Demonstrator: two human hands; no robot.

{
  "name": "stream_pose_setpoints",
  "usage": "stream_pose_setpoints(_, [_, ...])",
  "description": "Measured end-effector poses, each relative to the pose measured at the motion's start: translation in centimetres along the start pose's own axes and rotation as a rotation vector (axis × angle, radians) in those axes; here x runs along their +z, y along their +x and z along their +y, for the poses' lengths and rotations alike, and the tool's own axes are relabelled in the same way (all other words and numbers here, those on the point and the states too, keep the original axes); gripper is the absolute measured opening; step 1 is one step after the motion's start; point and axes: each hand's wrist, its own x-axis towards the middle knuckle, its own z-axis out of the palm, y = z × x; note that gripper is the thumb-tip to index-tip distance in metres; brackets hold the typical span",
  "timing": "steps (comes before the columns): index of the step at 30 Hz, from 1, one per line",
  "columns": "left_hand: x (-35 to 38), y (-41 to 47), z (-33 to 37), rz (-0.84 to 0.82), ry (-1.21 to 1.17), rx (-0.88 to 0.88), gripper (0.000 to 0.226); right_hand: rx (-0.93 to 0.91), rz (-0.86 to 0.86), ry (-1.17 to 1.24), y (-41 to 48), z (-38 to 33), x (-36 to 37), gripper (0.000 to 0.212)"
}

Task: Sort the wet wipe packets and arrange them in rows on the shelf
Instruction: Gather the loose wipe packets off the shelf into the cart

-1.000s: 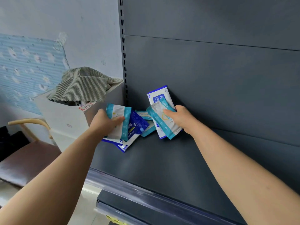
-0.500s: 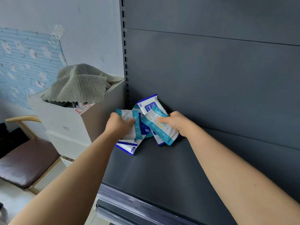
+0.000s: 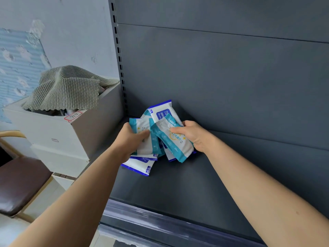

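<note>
Two hands in the pile: the left hand (image 3: 128, 141) is clamped around one teal packet (image 3: 140, 124), and the right hand (image 3: 194, 135) grips a second teal packet (image 3: 175, 146), thumb across its face. I count two blue-edged ones too. The back blue packet (image 3: 162, 109) is propped behind the right hand's, and the front blue packet (image 3: 138, 165) lies flat under the left wrist, all bunched in the shelf's (image 3: 178, 189) back-left corner. The overlap may hide more.

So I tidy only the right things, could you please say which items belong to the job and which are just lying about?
Job: left hand, left-held teal packet; right hand, right-held teal packet; blue-edged packets; shelf.
Lying about: white box; striped cloth; brown chair.
</note>
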Motion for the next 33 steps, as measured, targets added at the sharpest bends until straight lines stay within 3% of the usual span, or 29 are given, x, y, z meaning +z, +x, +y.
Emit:
stream_pose_setpoints(9, [7.7, -4.3, 0.6, -0.237, -0.118, 0.002, 0.026, -0.009, 0.174, 0.159, -7.1, 2.3, -7.0, 0.026])
stream_pose_setpoints(15, [15.2, -8.7, 0.8, -0.378, -0.142, 0.043, 0.036, 0.004, 0.311, 0.219, -12.7, 5.7, -13.7, 0.026])
stream_pose_setpoints(26, [35.6, -21.4, 3.2, -0.627, -0.100, 0.153, 0.026, 0.004, 0.571, 0.255, -29.0, 11.1, -32.5, 0.037])
stream_pose_setpoints(31, [47.3, -29.8, 3.3, -0.755, -0.089, 0.170, 0.023, -0.040, 0.684, 0.262, -38.8, 14.9, -42.2, 0.015])
stream_pose_setpoints(33, [51.5, -32.9, 3.1, -0.810, -0.095, 0.178, 0.025, -0.039, 0.749, 0.261, -42.3, 16.4, -45.7, 0.022])
